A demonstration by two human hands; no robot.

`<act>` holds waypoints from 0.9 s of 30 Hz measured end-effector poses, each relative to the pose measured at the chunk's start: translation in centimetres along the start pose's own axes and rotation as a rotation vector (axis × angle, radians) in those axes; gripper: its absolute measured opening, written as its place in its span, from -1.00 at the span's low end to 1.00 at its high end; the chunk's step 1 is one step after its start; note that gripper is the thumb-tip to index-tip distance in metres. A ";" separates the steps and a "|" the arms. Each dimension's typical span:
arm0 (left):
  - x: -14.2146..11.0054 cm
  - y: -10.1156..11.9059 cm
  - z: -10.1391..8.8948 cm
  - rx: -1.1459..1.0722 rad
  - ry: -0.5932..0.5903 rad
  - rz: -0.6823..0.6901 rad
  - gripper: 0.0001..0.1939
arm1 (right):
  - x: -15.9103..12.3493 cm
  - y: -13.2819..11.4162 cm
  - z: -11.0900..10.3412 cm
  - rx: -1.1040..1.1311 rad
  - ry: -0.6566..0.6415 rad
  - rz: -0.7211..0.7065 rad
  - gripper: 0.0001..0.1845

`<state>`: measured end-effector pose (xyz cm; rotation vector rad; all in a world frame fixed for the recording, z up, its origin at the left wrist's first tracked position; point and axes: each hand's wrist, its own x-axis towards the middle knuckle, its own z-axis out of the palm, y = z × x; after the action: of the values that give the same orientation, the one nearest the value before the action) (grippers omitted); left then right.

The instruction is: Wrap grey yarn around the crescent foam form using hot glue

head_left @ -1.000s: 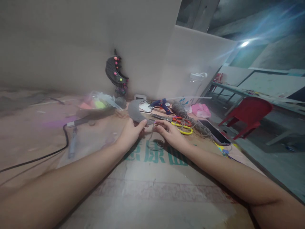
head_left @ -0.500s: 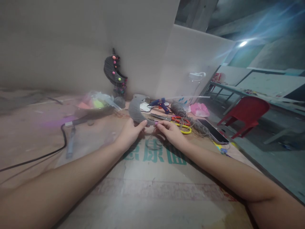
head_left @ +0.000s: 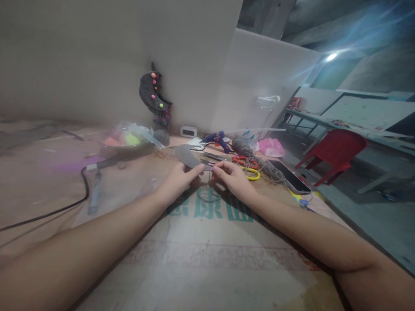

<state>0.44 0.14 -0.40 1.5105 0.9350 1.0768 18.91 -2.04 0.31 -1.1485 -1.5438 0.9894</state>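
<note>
just left of frame centre, the crescent [head_left: 186, 156] now tips flatter, uncovering the clock [head_left: 188, 131] behind! left hand [head_left: 177, 180] grips its near edge, thumb on top; right hand [head_left: 234, 180] pinches narrow by the tip, seemingly on yarn [head_left: 209, 201], so the work sits between both thumbs.

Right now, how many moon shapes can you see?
2. A plain grey moon is in the left hand, and a dark moon with colourful little balls is in front of the pale wall. More could be hidden behind things.
</note>
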 end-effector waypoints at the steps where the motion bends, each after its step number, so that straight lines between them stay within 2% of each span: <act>1: 0.0 0.0 0.0 -0.001 0.013 -0.011 -0.62 | 0.0 0.0 0.0 -0.007 -0.013 -0.009 -0.60; 4: 0.3 -0.4 -0.1 -0.037 0.059 -0.012 -0.62 | 0.1 -0.2 -0.1 -0.059 -0.052 -0.024 -0.57; 6: 0.3 -0.6 -0.2 -0.093 0.064 0.005 -0.62 | 0.1 -0.4 -0.1 -0.175 -0.101 -0.042 -0.58; 10: 0.2 -0.6 -0.2 -0.117 0.049 0.030 -0.63 | -0.4 -0.2 0.5 -0.429 -0.213 -0.121 -0.79; 14: 0.1 -0.2 -0.2 -0.040 0.091 0.020 -0.68 | -1.0 0.3 1.0 -0.352 -0.259 -0.146 -0.87; 17: 0.1 0.1 0.0 -0.019 0.107 0.056 -0.73 | -1.3 0.2 1.0 -0.387 -0.220 -0.221 -0.88; 20: 0.1 0.3 0.3 -0.043 0.129 0.076 -0.57 | -1.5 -0.5 0.8 -0.484 -0.146 -0.300 -0.85; 24: 0.0 0.2 0.5 -0.077 0.092 -0.015 -0.12 | -1.7 -1.3 0.5 -0.526 -0.081 -0.303 -0.78; 25: -0.1 0.0 0.4 -0.071 0.081 -0.032 -0.07 | -1.7 -1.4 0.4 -0.526 -0.068 -0.304 -0.78; 27: 0.0 -0.4 0.3 -0.027 0.051 -0.023 -0.17 | -1.6 -1.5 0.3 -0.523 -0.045 -0.316 -0.79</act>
<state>0.69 0.11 -0.80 1.4529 0.9675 1.1113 18.44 -3.97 1.34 -1.1786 -2.0160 0.4090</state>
